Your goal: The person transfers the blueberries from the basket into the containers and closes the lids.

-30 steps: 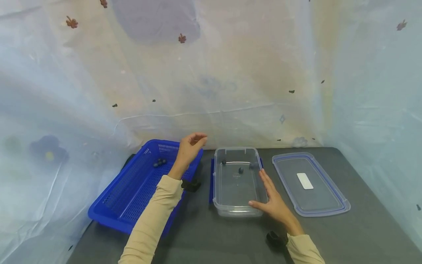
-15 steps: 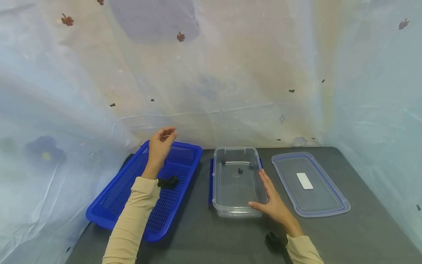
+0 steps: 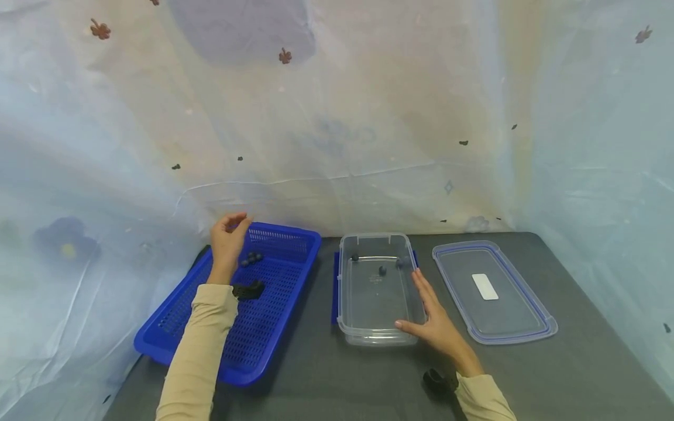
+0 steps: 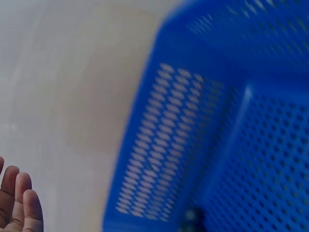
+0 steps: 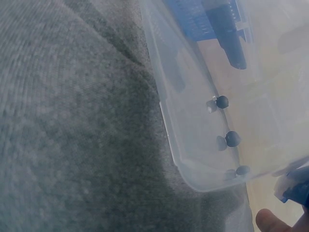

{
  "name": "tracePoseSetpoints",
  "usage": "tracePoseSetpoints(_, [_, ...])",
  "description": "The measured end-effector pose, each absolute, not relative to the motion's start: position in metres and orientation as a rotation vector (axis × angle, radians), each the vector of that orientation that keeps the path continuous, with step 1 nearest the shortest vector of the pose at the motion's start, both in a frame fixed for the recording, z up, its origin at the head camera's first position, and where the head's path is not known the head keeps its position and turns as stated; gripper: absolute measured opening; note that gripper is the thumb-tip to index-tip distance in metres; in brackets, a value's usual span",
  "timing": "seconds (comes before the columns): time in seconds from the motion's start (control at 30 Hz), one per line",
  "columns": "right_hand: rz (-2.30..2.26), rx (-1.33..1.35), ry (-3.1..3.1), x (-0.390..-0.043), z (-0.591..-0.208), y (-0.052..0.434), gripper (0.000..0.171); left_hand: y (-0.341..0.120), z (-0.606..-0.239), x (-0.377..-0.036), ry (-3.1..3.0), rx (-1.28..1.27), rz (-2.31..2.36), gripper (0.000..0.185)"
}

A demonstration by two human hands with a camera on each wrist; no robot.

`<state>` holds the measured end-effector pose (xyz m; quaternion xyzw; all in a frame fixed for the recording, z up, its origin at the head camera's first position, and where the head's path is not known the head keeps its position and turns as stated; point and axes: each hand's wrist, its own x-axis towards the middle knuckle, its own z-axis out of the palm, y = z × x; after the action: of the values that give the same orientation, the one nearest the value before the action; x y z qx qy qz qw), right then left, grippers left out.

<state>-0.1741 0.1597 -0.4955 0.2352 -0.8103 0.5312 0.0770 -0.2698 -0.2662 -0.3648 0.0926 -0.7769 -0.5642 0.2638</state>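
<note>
Clear container (image 3: 376, 292) | right hand (image 3: 434, 321) flat against it | left hand (image 3: 226, 240) loosely curled, holding nothing, above basket (image 3: 274, 304)

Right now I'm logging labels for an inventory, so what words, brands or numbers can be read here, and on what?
None can be read.
White sticker on the clear lid: looks blank; any print is too small to tell.
Faint mark on the bottom of the clear container: too small and blurred to read.
Blue basket: no text visible.
</note>
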Motion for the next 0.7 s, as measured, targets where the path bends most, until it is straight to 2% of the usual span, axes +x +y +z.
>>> tracePoseSetpoints(0.4, [1.601,0.698,-2.431,-0.175,-0.495,0.16,0.106,-0.296,-0.411,-0.282,-2.123,0.522,-1.528,0.033])
tracePoseSetpoints(0.7, [1.608,0.71,-2.419,-0.174,-0.494,0.16,0.106,-0.303,-0.433,-0.283,-2.172,0.586,-1.468,0.037])
